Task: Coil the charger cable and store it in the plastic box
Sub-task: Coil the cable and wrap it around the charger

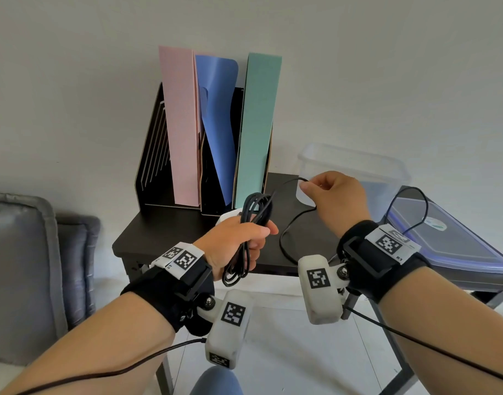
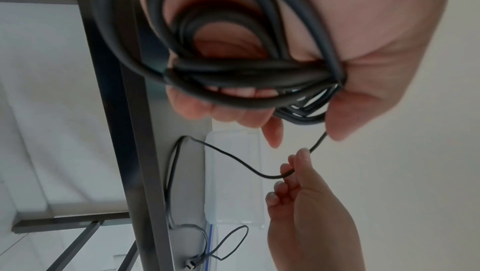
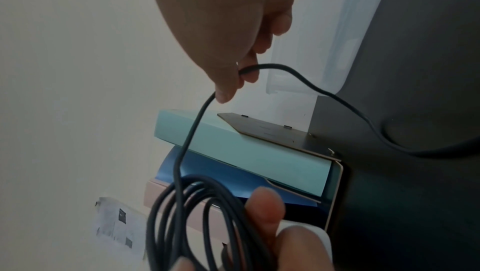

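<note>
Cable coil [image 1: 249, 232] hangs upright in left fingers [image 1: 261, 232]; right fingers [image 1: 308, 186] pinch its tail

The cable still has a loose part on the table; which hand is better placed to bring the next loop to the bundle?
The right hand. Its fingers already pinch the loose cable near the plastic box, while the left hand is occupied gripping the coiled bundle.
</note>
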